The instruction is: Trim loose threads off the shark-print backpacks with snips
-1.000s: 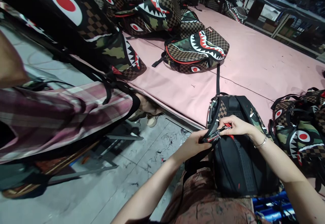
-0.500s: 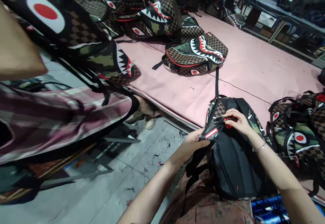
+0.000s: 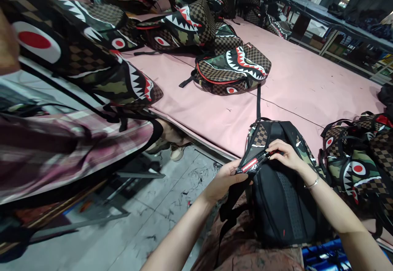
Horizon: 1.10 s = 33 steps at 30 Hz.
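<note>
A black-backed backpack (image 3: 287, 197) leans on the table edge in front of me, its back panel up, with checkered and camouflage cloth at its sides. My left hand (image 3: 225, 179) is closed around the lower part of its shoulder strap (image 3: 259, 159), thumb on top. Just above the thumb, the strap carries a red label (image 3: 249, 165) with white lettering. My right hand (image 3: 285, 155) pinches at the strap's other end, against the backpack. Its fingertips hide most of what they hold, dark with a little red.
On the pink-covered table (image 3: 294, 86) lies a shark-mouth backpack (image 3: 236, 68). More backpacks pile up at the back and at a stack (image 3: 357, 160) on the right. At left, a person in a plaid garment (image 3: 76, 144) has another backpack (image 3: 101, 66).
My right hand has moved slightly down and left along the strap. The red bit at its fingers shows less, and the label has turned more toward me. The view has shifted slightly.
</note>
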Each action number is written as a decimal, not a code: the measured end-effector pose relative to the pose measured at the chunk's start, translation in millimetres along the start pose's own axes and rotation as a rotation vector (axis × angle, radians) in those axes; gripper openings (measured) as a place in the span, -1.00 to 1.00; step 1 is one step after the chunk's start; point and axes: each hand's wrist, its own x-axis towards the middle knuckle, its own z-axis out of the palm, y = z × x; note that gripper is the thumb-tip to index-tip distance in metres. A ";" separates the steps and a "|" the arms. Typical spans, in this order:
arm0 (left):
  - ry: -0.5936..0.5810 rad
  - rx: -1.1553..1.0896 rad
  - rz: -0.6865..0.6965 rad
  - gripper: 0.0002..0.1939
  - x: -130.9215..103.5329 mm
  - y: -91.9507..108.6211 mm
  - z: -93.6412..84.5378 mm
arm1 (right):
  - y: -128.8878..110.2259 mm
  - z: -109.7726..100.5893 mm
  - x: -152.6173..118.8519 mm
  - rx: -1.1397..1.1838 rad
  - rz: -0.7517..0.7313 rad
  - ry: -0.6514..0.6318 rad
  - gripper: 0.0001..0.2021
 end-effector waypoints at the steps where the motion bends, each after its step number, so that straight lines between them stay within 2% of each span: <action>1: -0.001 0.001 0.000 -0.65 0.1 0.6 0.3 | 0.1 0.9 0.3 0.005 0.001 0.003 -0.82; 9: -0.010 -0.008 -0.011 -0.61 2.1 1.4 0.0 | 3.0 4.9 0.5 0.119 0.076 0.002 -0.82; 13: -0.011 -0.015 -0.015 -0.61 2.9 1.7 -0.3 | 2.7 3.6 0.2 0.101 0.072 0.008 -0.83; 17: -0.021 -0.011 -0.019 -0.62 3.0 4.0 1.0 | -0.1 5.5 1.3 0.052 0.042 0.023 -0.83; 25: 0.009 0.012 -0.043 -0.65 1.6 2.5 -0.2 | -3.6 8.1 5.2 -0.089 -0.110 0.017 -0.88; 33: 0.012 0.084 -0.012 -0.68 -1.9 5.9 8.5 | -9.3 5.9 5.0 -0.096 -0.124 -0.050 -0.84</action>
